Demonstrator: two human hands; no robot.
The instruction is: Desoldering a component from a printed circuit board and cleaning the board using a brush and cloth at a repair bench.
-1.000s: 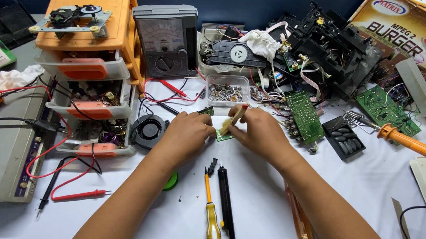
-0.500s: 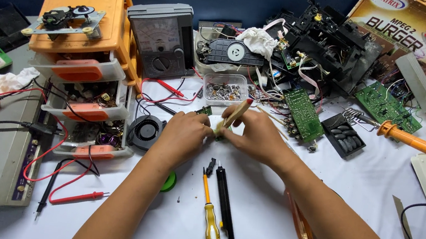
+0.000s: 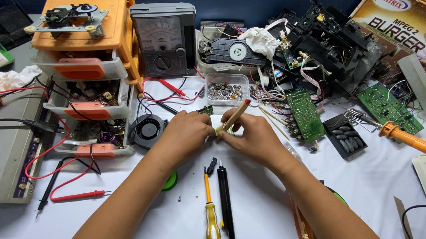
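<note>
Head view: both hands meet over the bench (image 3: 264,230), left hand (image 3: 186,135) and right hand (image 3: 253,138) pinched together on a small green circuit board (image 3: 207,111), the right also gripping a tan brush handle (image 3: 233,117) tilted upward. Just below them lie a yellow screwdriver (image 3: 211,222) and a black pen tool (image 3: 226,216).

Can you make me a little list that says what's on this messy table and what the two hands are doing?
left hand: holds a small green board, mostly hidden
right hand: holds a wooden brush, tilted, red tip up
in front of hands: yellow screwdriver beside a black pen-like tool
left side: orange drawers, round black fan
back: grey meter, clear box of small parts
right side: orange soldering iron, green circuit board
</note>
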